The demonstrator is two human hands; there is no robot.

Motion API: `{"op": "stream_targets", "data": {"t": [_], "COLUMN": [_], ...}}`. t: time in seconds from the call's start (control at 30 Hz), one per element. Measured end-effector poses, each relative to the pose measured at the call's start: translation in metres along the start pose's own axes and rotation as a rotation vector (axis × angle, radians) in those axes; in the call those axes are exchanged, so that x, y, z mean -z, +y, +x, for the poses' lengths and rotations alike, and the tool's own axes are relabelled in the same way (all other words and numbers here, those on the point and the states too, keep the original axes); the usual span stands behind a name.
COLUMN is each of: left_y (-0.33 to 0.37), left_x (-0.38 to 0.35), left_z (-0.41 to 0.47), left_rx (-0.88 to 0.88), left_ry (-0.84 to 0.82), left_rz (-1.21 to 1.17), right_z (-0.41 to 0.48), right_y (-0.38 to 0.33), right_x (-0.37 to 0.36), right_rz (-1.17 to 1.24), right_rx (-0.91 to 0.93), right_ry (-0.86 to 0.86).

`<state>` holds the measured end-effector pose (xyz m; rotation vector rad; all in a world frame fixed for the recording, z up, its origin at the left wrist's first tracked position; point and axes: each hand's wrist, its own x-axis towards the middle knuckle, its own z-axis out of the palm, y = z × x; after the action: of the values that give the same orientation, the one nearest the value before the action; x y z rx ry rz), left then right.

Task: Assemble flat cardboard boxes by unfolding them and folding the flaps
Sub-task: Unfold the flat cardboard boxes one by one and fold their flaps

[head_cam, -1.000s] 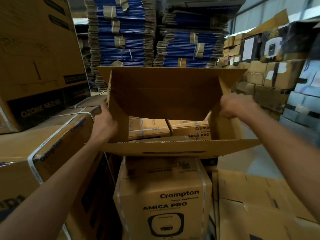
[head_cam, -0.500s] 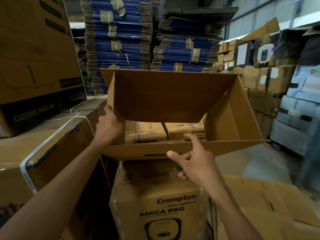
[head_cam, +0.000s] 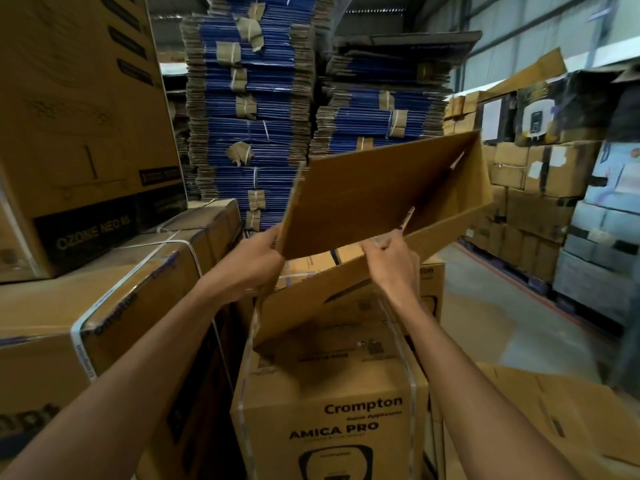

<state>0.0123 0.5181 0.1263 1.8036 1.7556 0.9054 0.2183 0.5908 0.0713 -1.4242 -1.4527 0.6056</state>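
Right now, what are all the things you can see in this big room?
held box: one, brown, centre, tilted, open-ended.
AMICA PRO box: one, brown, black print, near, below the held box.
strapped box: one, brown, white strap, left.
OZONE NEO box: one, brown and black, upper left.
flat carton stacks: at least two, blue and brown, behind.
piled boxes: many, mostly brown, right.
flat cardboard: brown, lower right; count unclear.
left hand: one, grips the held box's left edge.
right hand: one, pinches its near edge.

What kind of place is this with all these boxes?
Probably a warehouse: tall stacks of flat blue cartons, strapped Crompton boxes, and more stacked boxes along the concrete aisle.
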Motion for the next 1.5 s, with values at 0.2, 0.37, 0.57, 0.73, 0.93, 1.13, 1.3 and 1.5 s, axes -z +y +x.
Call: {"op": "stream_targets", "data": {"t": [0.2, 0.37, 0.57, 0.73, 0.93, 1.13, 1.3, 1.5], "left_y": [0.024, 0.044, 0.014, -0.043, -0.034, 0.001, -0.019, -0.082], "left_x": [-0.024, -0.027, -0.019, -0.056, -0.070, -0.051, -0.038, -0.095], "left_z": [0.006, 0.007, -0.013, -0.010, -0.002, 0.017, 0.039, 0.024], "left_rx": [-0.061, -0.007, -0.138, -0.188, -0.190, -0.067, 0.149, 0.376], "left_ry": [-0.183, -0.215, -0.430, -0.155, 0.042, 0.195, 0.345, 0.411], "left_rz": [0.004, -0.067, -0.106, 0.291, 0.148, -0.158, -0.674, -1.240], "right_z": [0.035, 0.058, 0.066, 0.066, 0.049, 0.016, -0.043, -0.085], "right_y": [-0.034, -0.043, -0.048, -0.052, -0.045, -0.027, -0.017, 0.040], "right_x": [-0.005, -0.004, -0.003, -0.012, -0.019, -0.036, -0.040, -0.074], "right_rz": [-0.137, -0.229, -0.300, -0.223, 0.100, 0.203, 0.358, 1.056], "right_rx": [0.088, 0.086, 0.097, 0.085, 0.060, 0.224, 0.119, -0.575], "right_ry": [-0.042, -0.019, -0.034, -0.056, -0.215, -0.275, -0.497, -0.609]}}
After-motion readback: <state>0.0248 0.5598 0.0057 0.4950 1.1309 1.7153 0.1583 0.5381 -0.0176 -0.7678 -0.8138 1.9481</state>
